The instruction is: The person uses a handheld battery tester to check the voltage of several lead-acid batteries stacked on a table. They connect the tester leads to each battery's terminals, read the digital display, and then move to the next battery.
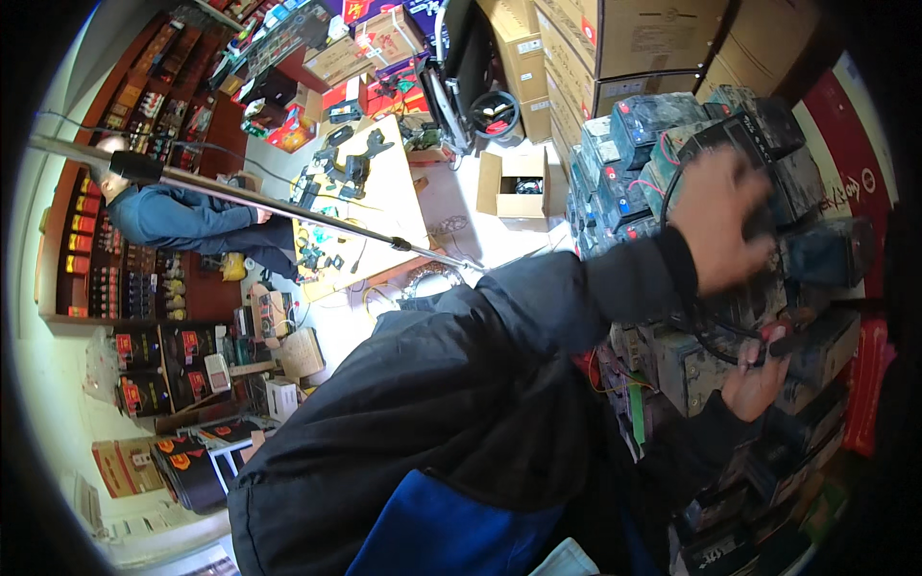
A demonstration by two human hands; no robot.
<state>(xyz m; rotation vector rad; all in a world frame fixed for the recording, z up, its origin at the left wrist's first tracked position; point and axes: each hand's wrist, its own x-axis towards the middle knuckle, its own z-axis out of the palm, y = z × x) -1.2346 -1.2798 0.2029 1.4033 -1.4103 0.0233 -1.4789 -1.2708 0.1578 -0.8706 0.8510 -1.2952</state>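
Observation:
A tall stack of dusty dark batteries [663,125] fills the right side. My left hand [718,223], blurred by motion, reaches up from a dark jacket sleeve, its fingers curled over the edge of a dark battery [816,252] high in the stack. Lower down, my right hand [757,382] grips a red-handled clip [774,335] joined to a black cable [708,338]. That cable loops up along the stack's front towards my left hand. Most of my right forearm is hidden by my body.
Brown cardboard boxes [653,38] are piled above the batteries. An open box [514,182] sits on the floor. A light workbench [379,197] holds tools and wires, and a person in a blue jacket [182,216] sits beside it. Shelves of goods [144,115] line the left wall.

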